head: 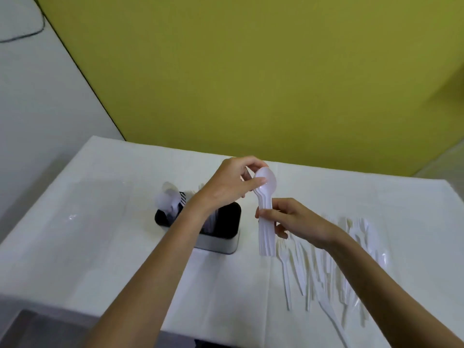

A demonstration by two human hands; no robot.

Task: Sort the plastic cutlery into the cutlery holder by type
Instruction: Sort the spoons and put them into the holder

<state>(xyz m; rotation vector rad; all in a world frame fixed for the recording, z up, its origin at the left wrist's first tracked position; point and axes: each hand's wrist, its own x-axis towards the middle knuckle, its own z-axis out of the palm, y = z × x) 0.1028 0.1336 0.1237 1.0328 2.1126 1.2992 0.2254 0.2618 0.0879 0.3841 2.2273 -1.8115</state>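
My right hand [292, 221] grips a nested stack of white plastic spoons [265, 212] by the handles, held upright above the table. My left hand [232, 183] pinches the bowl of the top spoon in that stack. Left of the stack stands the cutlery holder [221, 243], black inside with a grey wall; white spoons [168, 197] stick up from its left compartment, and my left forearm hides part of it. A pile of loose white forks and knives [324, 267] lies on the table under and right of my right forearm.
The table [100, 234] is covered with a white cloth, its near edge at the bottom left. A yellow-green wall stands right behind the far edge. A clear plastic wrapper [381, 257] lies at the pile's right side.
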